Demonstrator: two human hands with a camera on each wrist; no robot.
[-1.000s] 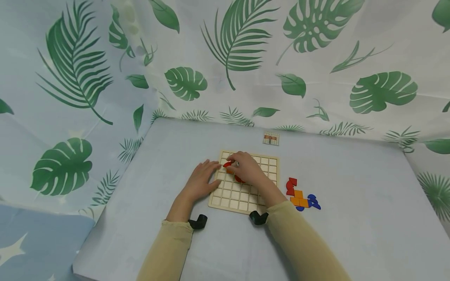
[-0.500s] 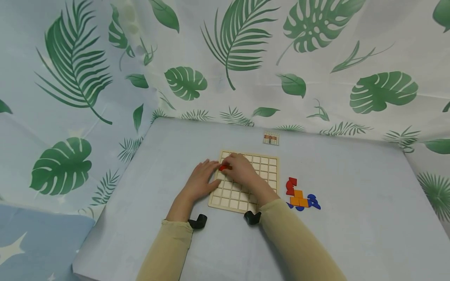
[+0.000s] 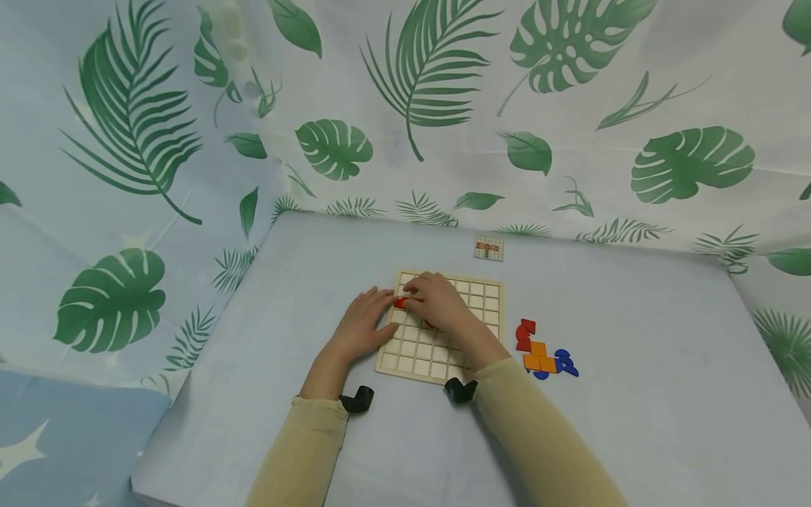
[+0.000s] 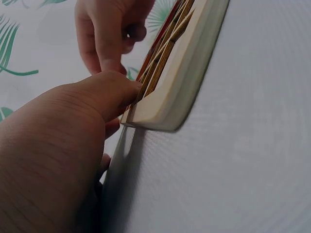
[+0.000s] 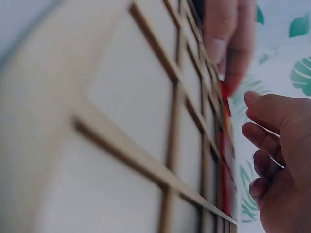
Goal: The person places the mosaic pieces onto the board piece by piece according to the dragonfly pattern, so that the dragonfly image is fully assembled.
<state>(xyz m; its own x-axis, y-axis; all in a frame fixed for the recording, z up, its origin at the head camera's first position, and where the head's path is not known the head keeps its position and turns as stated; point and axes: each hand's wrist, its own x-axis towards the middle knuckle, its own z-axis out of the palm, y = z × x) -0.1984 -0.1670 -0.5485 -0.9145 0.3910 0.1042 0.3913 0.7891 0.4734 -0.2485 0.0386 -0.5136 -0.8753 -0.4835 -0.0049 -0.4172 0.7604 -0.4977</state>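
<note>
My left hand (image 3: 362,327) rests at the left edge of the wooden grid board (image 3: 421,367), fingers extended, with the thumb (image 4: 116,90) touching the board's rim. Over the upper left of the board is my right hand (image 3: 440,304); its loosely bent fingers hold nothing in the right wrist view. A red piece (image 3: 400,303) lies in a cell by the left rim, between both hands' fingertips. Another red piece (image 3: 429,324) shows partly under my right hand. Orange shows between red pieces (image 5: 226,179) along the board in the right wrist view. Much of the board's middle is hidden.
Right of the board lie loose red pieces (image 3: 524,334), orange squares (image 3: 538,362) and several blue pieces (image 3: 566,362). A small card with a grid picture (image 3: 488,248) lies behind the board. Leaf-printed cloth (image 3: 443,141) hangs at the back of the white table (image 3: 665,394).
The red piece at my right fingers has moved left to the cell by the left rim. My right hand went left with it, then drew back slightly. My left hand stayed put.
</note>
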